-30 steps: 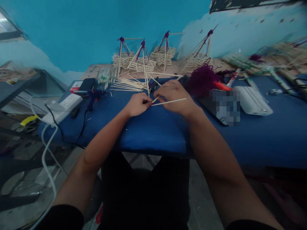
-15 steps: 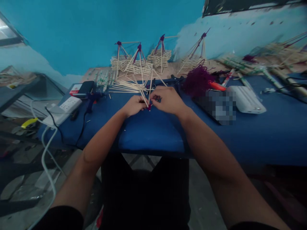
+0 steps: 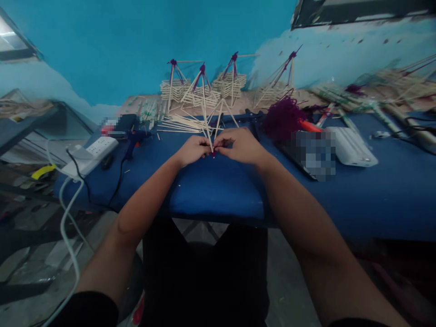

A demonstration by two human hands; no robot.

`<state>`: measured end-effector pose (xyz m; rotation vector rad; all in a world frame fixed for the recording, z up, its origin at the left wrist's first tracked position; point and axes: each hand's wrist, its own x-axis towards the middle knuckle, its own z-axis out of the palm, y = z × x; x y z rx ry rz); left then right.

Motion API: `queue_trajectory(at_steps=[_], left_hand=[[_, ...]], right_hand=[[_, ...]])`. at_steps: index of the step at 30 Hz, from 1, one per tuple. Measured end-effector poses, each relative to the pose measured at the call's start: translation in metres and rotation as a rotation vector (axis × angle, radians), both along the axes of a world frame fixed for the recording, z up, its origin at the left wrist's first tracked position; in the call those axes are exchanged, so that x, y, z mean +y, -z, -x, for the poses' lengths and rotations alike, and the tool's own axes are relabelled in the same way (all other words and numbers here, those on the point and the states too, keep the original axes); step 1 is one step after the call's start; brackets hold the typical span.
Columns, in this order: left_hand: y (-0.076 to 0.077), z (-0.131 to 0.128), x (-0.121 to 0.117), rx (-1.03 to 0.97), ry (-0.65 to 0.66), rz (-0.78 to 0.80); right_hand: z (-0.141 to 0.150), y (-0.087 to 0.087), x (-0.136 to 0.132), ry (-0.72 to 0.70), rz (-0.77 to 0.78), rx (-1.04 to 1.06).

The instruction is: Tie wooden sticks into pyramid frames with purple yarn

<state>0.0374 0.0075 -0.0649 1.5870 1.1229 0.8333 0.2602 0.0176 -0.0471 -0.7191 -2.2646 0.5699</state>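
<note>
Thin wooden sticks [image 3: 207, 123] meet at a joint wrapped with purple yarn [image 3: 214, 152], low between my two hands. My left hand [image 3: 195, 150] is closed, pinching the sticks just beside that joint. From the other side my right hand [image 3: 239, 144] pinches at the yarn, thumb and forefinger together by the wrapping. The sticks spread upward and away from the joint. Behind them lies a pile of loose sticks [image 3: 180, 124] on the blue table surface [image 3: 218, 195].
Several stick structures with purple-bound tops [image 3: 203, 93] stand along the wall. To the right are a purple yarn bundle [image 3: 281, 116], a pixelated dark device [image 3: 313, 154] and a white box [image 3: 352, 146]. A glue gun [image 3: 133, 141] and a power strip [image 3: 90, 156] lie left.
My right hand's fingers have come down closer to the yarn joint. My left hand keeps its hold. The whole view has shifted slightly.
</note>
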Motion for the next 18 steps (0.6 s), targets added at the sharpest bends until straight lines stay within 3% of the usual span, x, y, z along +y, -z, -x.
queue_trajectory(at_steps=[9,15,18], left_hand=[[-0.0027,0.002,-0.0025,0.002,-0.018,-0.11],[0.0039,0.0031,-0.0002,0.093,-0.019,-0.274],[0.0061,0.0012,-0.0002,0.042,-0.05,-0.262]], right_hand=[[0.0052,0.0037,0.0011,0.014,0.06,0.098],[0.0093,0.0049,0.0002,0.012,0.116,0.152],[0.0093,0.0045,-0.0008,0.031,0.129,0.164]])
